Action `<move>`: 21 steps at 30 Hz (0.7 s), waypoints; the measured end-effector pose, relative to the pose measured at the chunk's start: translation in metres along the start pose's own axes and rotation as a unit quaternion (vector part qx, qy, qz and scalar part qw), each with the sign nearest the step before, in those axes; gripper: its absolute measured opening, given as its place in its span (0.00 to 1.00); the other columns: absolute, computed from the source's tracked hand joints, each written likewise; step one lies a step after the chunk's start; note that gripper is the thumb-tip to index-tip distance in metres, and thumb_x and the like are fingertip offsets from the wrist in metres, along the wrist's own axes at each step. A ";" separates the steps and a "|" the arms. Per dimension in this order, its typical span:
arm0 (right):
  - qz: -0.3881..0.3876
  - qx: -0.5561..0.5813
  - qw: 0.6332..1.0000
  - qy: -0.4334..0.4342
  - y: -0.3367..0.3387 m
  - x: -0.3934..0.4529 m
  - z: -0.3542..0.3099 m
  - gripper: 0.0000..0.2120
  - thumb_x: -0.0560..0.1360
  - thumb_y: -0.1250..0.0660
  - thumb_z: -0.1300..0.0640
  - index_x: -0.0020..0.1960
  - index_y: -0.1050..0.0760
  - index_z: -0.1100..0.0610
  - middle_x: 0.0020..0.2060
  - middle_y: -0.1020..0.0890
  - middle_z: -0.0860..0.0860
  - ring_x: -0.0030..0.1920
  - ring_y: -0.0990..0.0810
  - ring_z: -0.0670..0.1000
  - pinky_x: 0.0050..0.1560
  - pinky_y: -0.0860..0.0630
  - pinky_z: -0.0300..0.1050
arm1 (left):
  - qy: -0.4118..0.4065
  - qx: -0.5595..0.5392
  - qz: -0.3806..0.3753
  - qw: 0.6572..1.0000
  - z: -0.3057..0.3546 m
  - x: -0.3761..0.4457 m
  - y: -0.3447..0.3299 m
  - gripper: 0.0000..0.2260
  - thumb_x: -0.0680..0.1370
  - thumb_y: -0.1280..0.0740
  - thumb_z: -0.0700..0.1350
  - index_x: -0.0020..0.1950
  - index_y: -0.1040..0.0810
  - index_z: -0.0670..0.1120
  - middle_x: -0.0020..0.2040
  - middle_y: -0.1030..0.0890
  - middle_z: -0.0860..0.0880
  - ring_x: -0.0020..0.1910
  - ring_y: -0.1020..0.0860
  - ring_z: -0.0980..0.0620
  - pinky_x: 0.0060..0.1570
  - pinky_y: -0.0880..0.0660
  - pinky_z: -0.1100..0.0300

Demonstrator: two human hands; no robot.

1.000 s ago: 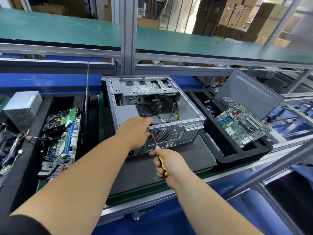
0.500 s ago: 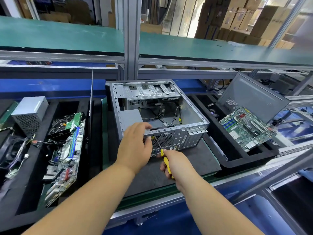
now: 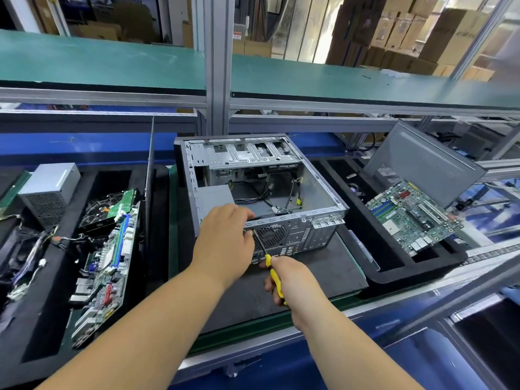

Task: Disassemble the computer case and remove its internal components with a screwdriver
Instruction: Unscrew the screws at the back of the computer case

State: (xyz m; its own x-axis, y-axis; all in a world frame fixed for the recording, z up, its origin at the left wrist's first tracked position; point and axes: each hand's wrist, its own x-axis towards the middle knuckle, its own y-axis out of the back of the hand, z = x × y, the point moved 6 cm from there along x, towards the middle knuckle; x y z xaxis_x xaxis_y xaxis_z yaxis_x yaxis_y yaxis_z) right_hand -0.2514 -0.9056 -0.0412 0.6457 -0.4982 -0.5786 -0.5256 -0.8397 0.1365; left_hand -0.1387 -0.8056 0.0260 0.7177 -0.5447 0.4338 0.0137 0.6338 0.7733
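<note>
The right hand point(image 3: 292, 280) grips a yellow-handled screwdriver point(image 3: 272, 273), tip against the computer case point(image 3: 318, 220) rear; the left hand point(image 3: 225, 243) curls over the case's edge beside it.

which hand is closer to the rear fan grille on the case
Left. The left hand rests on the computer case right beside the fan grille; the right hand grips the screwdriver handle below it.
</note>
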 end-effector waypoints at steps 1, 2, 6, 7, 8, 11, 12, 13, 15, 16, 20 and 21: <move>-0.001 0.001 1.000 0.006 0.000 0.000 0.001 0.15 0.82 0.46 0.51 0.54 0.24 0.57 0.24 0.24 0.49 0.20 0.34 0.48 0.26 0.37 0.41 | 0.004 0.020 -0.025 0.999 -0.002 0.004 -0.003 0.14 0.76 0.34 0.44 0.61 0.25 0.51 0.59 0.25 0.53 0.61 0.31 0.50 0.61 0.35 0.57; -0.002 0.004 1.000 0.011 0.000 -0.001 0.000 0.15 0.82 0.46 0.51 0.54 0.23 0.57 0.24 0.24 0.49 0.20 0.34 0.47 0.26 0.37 0.41 | 0.013 0.029 -0.050 0.998 -0.005 0.008 -0.008 0.15 0.76 0.34 0.45 0.63 0.26 0.51 0.61 0.27 0.53 0.62 0.33 0.50 0.62 0.36 0.56; -0.010 0.043 0.999 0.000 0.000 -0.004 -0.001 0.14 0.83 0.43 0.52 0.54 0.22 0.58 0.24 0.24 0.49 0.21 0.34 0.47 0.23 0.36 0.38 | 0.029 0.010 -0.104 0.994 -0.014 0.010 -0.025 0.15 0.77 0.34 0.46 0.63 0.28 0.52 0.64 0.28 0.53 0.65 0.35 0.50 0.64 0.37 0.56; -0.013 0.054 0.998 -0.005 0.000 -0.005 -0.001 0.14 0.83 0.42 0.52 0.54 0.22 0.59 0.24 0.24 0.49 0.22 0.34 0.47 0.23 0.36 0.38 | 0.030 0.009 -0.105 0.994 -0.016 0.010 -0.026 0.16 0.77 0.34 0.46 0.64 0.28 0.51 0.65 0.28 0.53 0.65 0.35 0.50 0.65 0.37 0.56; -0.017 0.064 0.998 -0.006 0.000 -0.006 -0.001 0.13 0.82 0.42 0.52 0.54 0.22 0.59 0.25 0.24 0.49 0.22 0.33 0.46 0.24 0.36 0.38 | 0.030 0.015 -0.106 0.994 -0.017 0.010 -0.027 0.17 0.77 0.34 0.46 0.65 0.28 0.51 0.65 0.28 0.53 0.66 0.35 0.50 0.66 0.37 0.55; -0.037 0.090 0.995 -0.005 -0.002 -0.011 -0.001 0.11 0.82 0.41 0.53 0.54 0.22 0.58 0.26 0.24 0.50 0.24 0.31 0.47 0.28 0.33 0.39 | 0.024 0.033 -0.114 0.993 -0.019 0.012 -0.032 0.19 0.76 0.34 0.48 0.68 0.28 0.50 0.66 0.29 0.53 0.67 0.36 0.50 0.68 0.39 0.55; -0.047 0.103 0.994 -0.008 -0.003 -0.012 -0.001 0.11 0.82 0.41 0.54 0.54 0.23 0.58 0.27 0.24 0.50 0.25 0.30 0.47 0.29 0.33 0.40 | 0.023 0.038 -0.116 0.992 -0.019 0.013 -0.033 0.20 0.76 0.34 0.48 0.68 0.28 0.50 0.66 0.29 0.53 0.67 0.36 0.50 0.68 0.39 0.55; -0.056 0.120 0.991 -0.014 -0.004 -0.014 0.000 0.10 0.83 0.40 0.54 0.54 0.23 0.58 0.28 0.24 0.51 0.25 0.29 0.47 0.29 0.32 0.40 | 0.024 0.042 -0.117 0.992 -0.019 0.014 -0.034 0.20 0.76 0.34 0.48 0.68 0.28 0.50 0.66 0.29 0.53 0.67 0.36 0.50 0.68 0.39 0.55; -0.070 0.150 0.986 -0.024 -0.006 -0.016 0.000 0.09 0.82 0.40 0.54 0.55 0.24 0.58 0.28 0.25 0.51 0.25 0.29 0.47 0.29 0.32 0.39 | 0.027 0.043 -0.113 0.992 -0.020 0.015 -0.034 0.20 0.76 0.34 0.47 0.68 0.28 0.50 0.66 0.29 0.53 0.66 0.36 0.50 0.67 0.39 0.55; -0.072 0.155 0.985 -0.025 -0.007 -0.016 0.000 0.08 0.82 0.39 0.54 0.56 0.25 0.58 0.28 0.25 0.51 0.25 0.30 0.47 0.28 0.33 0.39 | 0.029 0.040 -0.110 0.993 -0.020 0.015 -0.034 0.20 0.76 0.33 0.47 0.67 0.27 0.50 0.65 0.29 0.53 0.66 0.36 0.50 0.67 0.39 0.55; -0.046 0.106 0.993 0.000 -0.005 -0.014 -0.001 0.07 0.83 0.40 0.55 0.55 0.25 0.56 0.28 0.25 0.50 0.25 0.31 0.47 0.29 0.34 0.39 | 0.042 0.041 -0.110 0.992 -0.022 0.016 -0.035 0.20 0.75 0.33 0.47 0.67 0.28 0.50 0.65 0.30 0.53 0.66 0.36 0.49 0.67 0.40 0.55; -0.037 0.088 0.995 0.010 -0.004 -0.014 -0.002 0.06 0.82 0.39 0.55 0.54 0.25 0.56 0.28 0.25 0.50 0.25 0.30 0.46 0.29 0.34 0.39 | 0.047 0.044 -0.112 0.992 -0.021 0.016 -0.036 0.21 0.74 0.33 0.47 0.67 0.28 0.50 0.65 0.31 0.53 0.67 0.37 0.49 0.66 0.40 0.55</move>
State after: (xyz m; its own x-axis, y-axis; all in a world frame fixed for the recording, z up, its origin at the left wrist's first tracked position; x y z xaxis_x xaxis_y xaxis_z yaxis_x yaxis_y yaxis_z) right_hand -0.2571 -0.8962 -0.0323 0.6962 -0.4416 -0.5660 -0.5639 -0.8243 -0.0504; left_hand -0.1131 -0.8254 -0.0052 0.7650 -0.6107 0.2042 0.1230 0.4498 0.8846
